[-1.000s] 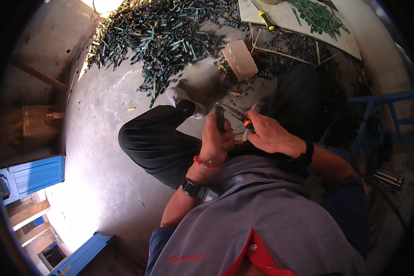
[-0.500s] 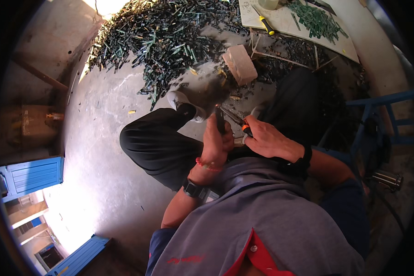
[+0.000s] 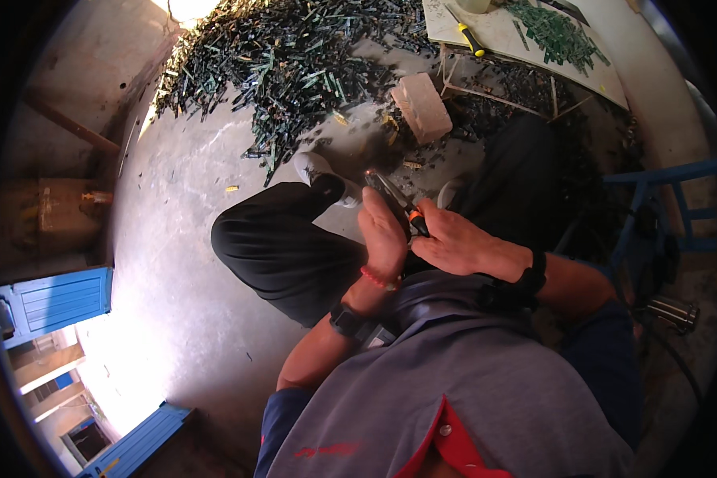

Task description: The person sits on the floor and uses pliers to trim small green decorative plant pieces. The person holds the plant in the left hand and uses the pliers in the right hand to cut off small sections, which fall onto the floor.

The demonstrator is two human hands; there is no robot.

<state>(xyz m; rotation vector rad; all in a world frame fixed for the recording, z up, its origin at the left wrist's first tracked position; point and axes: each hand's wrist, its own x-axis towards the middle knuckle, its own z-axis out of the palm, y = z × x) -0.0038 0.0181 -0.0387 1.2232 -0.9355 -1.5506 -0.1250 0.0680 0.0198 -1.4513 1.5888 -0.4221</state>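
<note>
- The pinkish brick [image 3: 422, 109] sits on the concrete floor [image 3: 187, 171], beyond both hands.
- The left grip [image 3: 384, 231], on the person's side of the brick and slightly left of it, is closed on a dark piece [image 3: 374, 183]; its fingers are mostly hidden.
- The right grip [image 3: 458, 239], on the same side and slightly right of the brick, clasps orange-and-black-handled pliers [image 3: 417, 218].
- The handles lie inside the right grip; the metal nose slants toward the brick's left, meeting the dark piece's upper end just past the left thumb. Whether it clamps the piece is too small to tell.
- A small reddish glint shows at that end.
- Left of the brick and beyond spreads a heap of dark strips [image 3: 295, 72].
- Right of the brick and beyond stands a pale surface [image 3: 494, 28] with a yellow-and-black screwdriver [image 3: 472, 41] and green strips [image 3: 558, 36].
</note>
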